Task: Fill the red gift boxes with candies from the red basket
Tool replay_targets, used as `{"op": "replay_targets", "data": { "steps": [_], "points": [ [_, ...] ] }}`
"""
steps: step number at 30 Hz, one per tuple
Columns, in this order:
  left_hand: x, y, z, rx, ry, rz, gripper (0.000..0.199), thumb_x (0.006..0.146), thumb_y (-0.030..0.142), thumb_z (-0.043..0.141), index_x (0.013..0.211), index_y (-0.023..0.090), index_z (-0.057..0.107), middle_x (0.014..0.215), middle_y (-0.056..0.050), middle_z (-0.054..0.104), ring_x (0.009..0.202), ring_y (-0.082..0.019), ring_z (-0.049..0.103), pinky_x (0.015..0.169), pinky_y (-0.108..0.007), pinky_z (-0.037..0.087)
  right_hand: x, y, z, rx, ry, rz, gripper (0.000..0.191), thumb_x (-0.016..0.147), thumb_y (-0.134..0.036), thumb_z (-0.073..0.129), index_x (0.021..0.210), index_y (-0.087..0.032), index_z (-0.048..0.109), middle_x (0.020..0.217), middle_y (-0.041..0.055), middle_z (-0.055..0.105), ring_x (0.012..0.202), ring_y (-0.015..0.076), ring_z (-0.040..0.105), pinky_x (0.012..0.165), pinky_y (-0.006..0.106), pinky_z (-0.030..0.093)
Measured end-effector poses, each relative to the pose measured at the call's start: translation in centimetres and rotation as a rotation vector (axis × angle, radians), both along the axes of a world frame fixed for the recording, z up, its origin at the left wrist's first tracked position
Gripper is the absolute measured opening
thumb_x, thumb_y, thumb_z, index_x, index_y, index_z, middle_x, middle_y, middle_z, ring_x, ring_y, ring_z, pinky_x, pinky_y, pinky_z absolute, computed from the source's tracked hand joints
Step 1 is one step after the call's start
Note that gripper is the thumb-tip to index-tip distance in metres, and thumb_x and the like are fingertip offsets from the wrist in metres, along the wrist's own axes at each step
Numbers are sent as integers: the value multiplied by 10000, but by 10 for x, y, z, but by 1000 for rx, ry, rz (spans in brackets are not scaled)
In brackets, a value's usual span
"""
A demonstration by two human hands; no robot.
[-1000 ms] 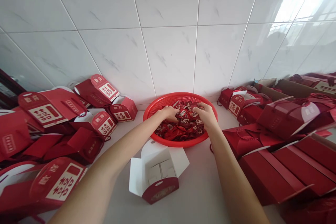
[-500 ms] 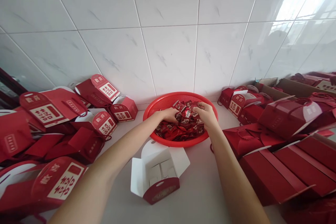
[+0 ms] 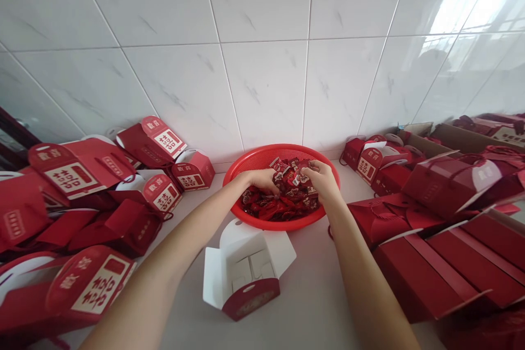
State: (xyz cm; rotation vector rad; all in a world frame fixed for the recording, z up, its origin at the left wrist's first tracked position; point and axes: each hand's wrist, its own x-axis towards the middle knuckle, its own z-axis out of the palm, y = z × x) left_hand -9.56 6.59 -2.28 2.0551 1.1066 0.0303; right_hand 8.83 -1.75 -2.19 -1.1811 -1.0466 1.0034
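A red plastic basket (image 3: 287, 225) by the tiled wall holds a heap of red wrapped candies (image 3: 283, 205). My left hand (image 3: 263, 180) reaches into its left part, fingers closed among the candies; what they grip is hidden. On the right side of the heap, my right hand (image 3: 322, 176) pinches a wrapped candy (image 3: 305, 176) between thumb and fingers. In front of the basket stands an open box (image 3: 252, 301), red outside and white inside, its flaps spread. White folded card pieces show in its bottom.
Red gift boxes (image 3: 74, 175) with printed characters are piled at the left. More red boxes (image 3: 426, 273) lie in rows and stacks at the right, some near an open cardboard box (image 3: 459, 139). White tiles (image 3: 266, 87) rise behind the basket.
My left hand has lifted slightly and its fingers have shifted among the candies. My right hand is almost where it was. The open box has not moved on the surface.
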Motion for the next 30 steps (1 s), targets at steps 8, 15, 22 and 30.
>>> {"op": "replay_targets", "data": {
  "steps": [8,15,22,30],
  "points": [
    [-8,-4,8,-256,-413,1,375,560,233,870,906,176,738,931,-35,776,918,-237,710,849,-350,567,-2,-2,3,-34,34,-20,122,592,-259,622,689,-191,594,650,-15,610,622,142,557,573,255,439],
    [-8,-8,11,-228,-317,113,418,710,518,800,933,168,750,968,-66,776,929,-241,709,851,-333,557,-2,-3,4,-48,53,-11,135,581,-251,631,699,-188,607,660,-8,639,624,150,578,581,259,453],
    [-11,-4,12,-85,-253,80,447,755,571,710,989,198,784,1168,-42,749,1200,-253,602,989,-273,462,-2,-3,5,-45,54,-11,141,568,-257,627,688,-190,592,641,-13,632,603,143,570,561,247,439],
    [-9,2,11,-44,-371,249,257,732,344,634,903,183,740,1064,-30,744,1025,-216,641,912,-299,490,-2,-3,5,-103,106,-8,131,578,-213,613,706,-188,617,674,-3,651,617,158,614,607,278,497]
  ]
}}
